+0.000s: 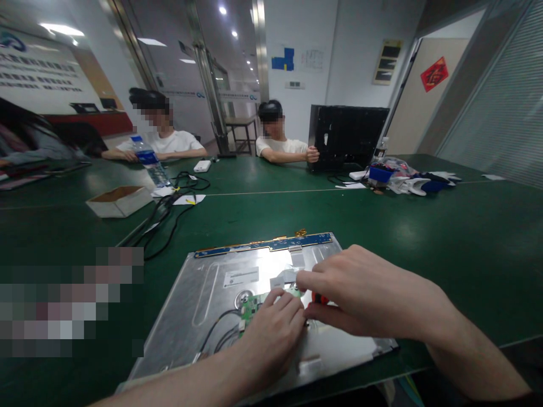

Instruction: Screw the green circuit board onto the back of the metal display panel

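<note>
A silver display panel (212,294) lies back side up on the green table, a blue circuit strip (292,243) running along its far edge. On the panel sits a small green circuit board (250,305) with black cables at its left end. My right hand (348,288) is closed around a red and black screwdriver (318,298); most of it is hidden by the fingers. My left hand (275,328) rests over the green board, fingers curled together close to the screwdriver's lower end. Whatever those fingers pinch is hidden.
An open cardboard box (121,203), a water bottle (150,161) and black cables (169,220) are at the left. Across the table, a person (284,141) grips a large black monitor (350,135). Gloves and bags (407,178) lie at the right.
</note>
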`<state>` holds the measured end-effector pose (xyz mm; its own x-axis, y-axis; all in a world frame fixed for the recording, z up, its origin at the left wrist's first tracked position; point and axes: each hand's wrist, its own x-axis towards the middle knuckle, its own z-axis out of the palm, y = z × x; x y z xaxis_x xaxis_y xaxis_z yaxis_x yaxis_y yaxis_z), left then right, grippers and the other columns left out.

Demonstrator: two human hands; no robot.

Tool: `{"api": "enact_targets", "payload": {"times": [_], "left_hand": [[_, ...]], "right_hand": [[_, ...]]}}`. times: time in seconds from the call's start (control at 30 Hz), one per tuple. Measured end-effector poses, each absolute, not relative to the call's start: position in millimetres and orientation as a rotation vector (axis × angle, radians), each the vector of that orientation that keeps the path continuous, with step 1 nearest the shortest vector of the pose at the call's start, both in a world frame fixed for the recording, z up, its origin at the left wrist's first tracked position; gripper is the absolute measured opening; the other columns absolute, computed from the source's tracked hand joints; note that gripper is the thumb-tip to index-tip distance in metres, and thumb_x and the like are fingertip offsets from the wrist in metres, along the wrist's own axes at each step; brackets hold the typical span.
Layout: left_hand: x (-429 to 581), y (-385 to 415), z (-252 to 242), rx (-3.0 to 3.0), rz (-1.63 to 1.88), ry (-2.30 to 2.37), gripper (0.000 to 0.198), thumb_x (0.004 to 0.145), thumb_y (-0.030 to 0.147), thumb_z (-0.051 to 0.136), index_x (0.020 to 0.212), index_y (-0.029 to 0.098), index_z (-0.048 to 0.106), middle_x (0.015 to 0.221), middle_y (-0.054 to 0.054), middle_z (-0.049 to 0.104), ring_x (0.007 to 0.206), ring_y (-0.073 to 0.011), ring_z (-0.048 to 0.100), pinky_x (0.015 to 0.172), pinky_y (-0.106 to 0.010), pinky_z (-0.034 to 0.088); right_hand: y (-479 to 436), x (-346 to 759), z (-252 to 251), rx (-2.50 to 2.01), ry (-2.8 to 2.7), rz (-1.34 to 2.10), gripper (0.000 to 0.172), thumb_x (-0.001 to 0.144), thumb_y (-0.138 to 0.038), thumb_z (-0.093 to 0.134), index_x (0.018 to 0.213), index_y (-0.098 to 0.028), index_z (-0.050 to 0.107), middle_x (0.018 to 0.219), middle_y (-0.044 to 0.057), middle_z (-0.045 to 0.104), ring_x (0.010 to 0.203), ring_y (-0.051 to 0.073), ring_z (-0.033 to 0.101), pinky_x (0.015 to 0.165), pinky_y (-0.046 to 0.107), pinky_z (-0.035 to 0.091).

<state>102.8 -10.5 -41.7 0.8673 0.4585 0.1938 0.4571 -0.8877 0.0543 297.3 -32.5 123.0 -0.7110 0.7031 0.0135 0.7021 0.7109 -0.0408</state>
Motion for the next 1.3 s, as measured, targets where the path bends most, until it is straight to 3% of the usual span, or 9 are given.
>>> {"api": "enact_targets", "payload": {"times": [0.17,0.3,0.6,1.3], "left_hand": [[103.7,-11.3,-39.5,3.025,0.331,0.753,0.024,0.085,0.016,0.054,0.108,0.017,0.059,0.107,-0.011,0.067,0.104,-0.0283,0.058,0.099,-0.047,0.037],[103.1,-9.9,-41.3,3.031,0.268,0.746,0.026,0.083,0.016,0.058,0.109,0.017,0.058,0.111,-0.011,0.066,0.108,-0.0289,0.057,0.099,-0.047,0.036],[103.7,-7.8,-49.2,3.017,0.391,0.749,0.019,0.088,0.014,0.054,0.106,0.017,0.059,0.105,-0.009,0.068,0.100,-0.0262,0.060,0.098,-0.044,0.038],[104.3,-5.8,-48.3,3.010,0.306,0.753,0.024,0.087,0.015,0.056,0.111,0.018,0.060,0.109,-0.010,0.068,0.106,-0.0278,0.058,0.099,-0.045,0.037]], "right_hand": [[-34.7,297.2,123.8,-1.167,-2.875,0.107,0.006,0.088,-0.022,0.056,0.094,-0.019,0.054,0.086,0.002,0.069,0.070,0.016,0.063,0.054,0.030,0.030],[-34.5,297.1,122.2,-1.182,-2.874,0.117,0.010,0.093,-0.029,0.055,0.097,-0.020,0.054,0.084,0.001,0.070,0.069,0.017,0.063,0.053,0.030,0.029],[-32.8,296.5,121.9,-1.145,-2.872,0.076,0.002,0.090,-0.020,0.052,0.090,-0.019,0.053,0.080,0.000,0.067,0.063,0.014,0.057,0.053,0.029,0.024],[-31.8,296.7,121.5,-1.140,-2.866,0.091,0.007,0.091,-0.025,0.054,0.094,-0.019,0.055,0.083,0.001,0.069,0.067,0.015,0.060,0.053,0.030,0.028]]}}
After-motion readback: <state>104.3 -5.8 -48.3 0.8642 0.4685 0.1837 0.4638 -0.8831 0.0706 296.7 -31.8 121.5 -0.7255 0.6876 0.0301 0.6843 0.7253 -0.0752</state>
